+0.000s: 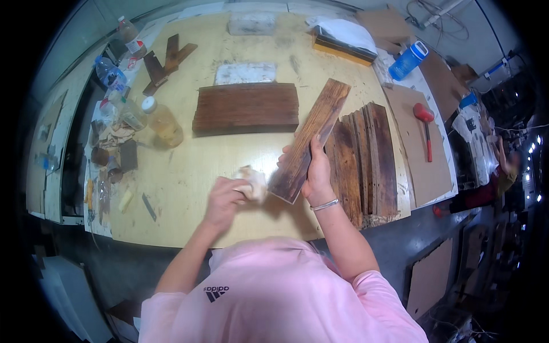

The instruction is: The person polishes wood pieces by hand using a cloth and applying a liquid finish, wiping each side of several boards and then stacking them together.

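Observation:
My right hand [318, 171] grips a brown wooden board [311, 137] by its lower part and holds it tilted above the table, thumb on its face. Just left of the board's lower end, my left hand [224, 200] is closed on a crumpled whitish cloth [251, 182]; the cloth is slightly blurred, and a small gap seems to part it from the board. To the right, partly behind my right hand, lie several similar wooden boards [372, 160] side by side. A stack of darker boards [246, 108] lies farther back in the middle.
On the left stand a white-capped bottle of yellowish liquid [163, 123] and several plastic bottles. Wood offcuts [166, 63] lie at the back left. A red mallet [425, 123] and a blue bottle [409, 60] are at the right. Another person [497, 177] is far right.

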A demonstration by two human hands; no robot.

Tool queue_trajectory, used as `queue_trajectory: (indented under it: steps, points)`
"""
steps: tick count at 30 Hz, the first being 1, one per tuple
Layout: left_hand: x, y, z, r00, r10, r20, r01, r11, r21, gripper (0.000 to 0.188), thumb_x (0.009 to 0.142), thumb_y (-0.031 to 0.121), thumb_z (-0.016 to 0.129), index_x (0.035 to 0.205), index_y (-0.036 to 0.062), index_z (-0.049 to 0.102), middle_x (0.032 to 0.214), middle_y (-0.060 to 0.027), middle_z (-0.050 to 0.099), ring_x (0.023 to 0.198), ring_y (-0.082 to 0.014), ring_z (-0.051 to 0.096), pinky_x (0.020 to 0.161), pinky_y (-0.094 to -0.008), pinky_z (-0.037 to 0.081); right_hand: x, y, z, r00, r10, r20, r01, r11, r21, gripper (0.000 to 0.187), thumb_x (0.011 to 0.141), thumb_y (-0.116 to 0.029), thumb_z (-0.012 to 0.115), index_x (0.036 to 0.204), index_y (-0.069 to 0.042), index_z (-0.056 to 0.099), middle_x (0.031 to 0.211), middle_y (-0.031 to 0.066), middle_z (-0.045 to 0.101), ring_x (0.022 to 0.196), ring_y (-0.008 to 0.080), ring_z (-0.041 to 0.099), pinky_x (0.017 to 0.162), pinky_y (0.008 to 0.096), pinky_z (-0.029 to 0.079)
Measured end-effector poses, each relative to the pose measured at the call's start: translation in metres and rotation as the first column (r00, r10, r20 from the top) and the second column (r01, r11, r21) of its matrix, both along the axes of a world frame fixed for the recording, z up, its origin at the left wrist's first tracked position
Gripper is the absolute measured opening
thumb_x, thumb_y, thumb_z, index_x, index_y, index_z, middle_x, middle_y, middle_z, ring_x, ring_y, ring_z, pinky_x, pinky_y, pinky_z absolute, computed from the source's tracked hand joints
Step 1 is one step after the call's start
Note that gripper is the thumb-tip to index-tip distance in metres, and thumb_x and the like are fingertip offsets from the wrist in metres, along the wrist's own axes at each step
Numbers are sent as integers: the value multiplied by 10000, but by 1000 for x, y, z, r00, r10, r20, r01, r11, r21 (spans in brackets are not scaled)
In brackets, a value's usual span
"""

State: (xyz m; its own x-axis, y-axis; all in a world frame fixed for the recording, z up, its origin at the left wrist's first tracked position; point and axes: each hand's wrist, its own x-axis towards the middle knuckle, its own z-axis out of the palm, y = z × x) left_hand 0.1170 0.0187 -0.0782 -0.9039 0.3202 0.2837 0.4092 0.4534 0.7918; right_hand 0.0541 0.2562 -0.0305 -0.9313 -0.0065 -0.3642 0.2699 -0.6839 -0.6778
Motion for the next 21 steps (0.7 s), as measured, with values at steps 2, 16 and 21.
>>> queue_trajectory:
  steps: [2,16,21]
  points:
    - [5,3,12,985,93,-147,-97,995,-24,239,723,-36,626,873,91,763,1195,-62,683,1025,-292,580,891,-366,489,-1,-1,0,999,-45,20,46,999,-28,487,1054,-498,381,1221,-52,482,897,166,638,777,293,661,713,444,562]
    - [12,53,45,993,113,14,-113,957,266,305,658,-42,740,949,44,704,1086,-118,571,991,-276,594,877,-354,487,7,-24,14,972,-236,11,236,966,-109,441,1061,-445,396,1133,-24,506,889,159,636,781,295,652,730,437,550]
    - [-4,56,52,982,1,188,-80,906,417,322,656,-72,746,944,71,741,1017,-67,538,983,-216,590,856,-329,497,3,-28,19,972,-210,-109,204,977,-60,471,1066,-458,343,1297,-65,462,953,165,621,846,297,639,794,457,542]
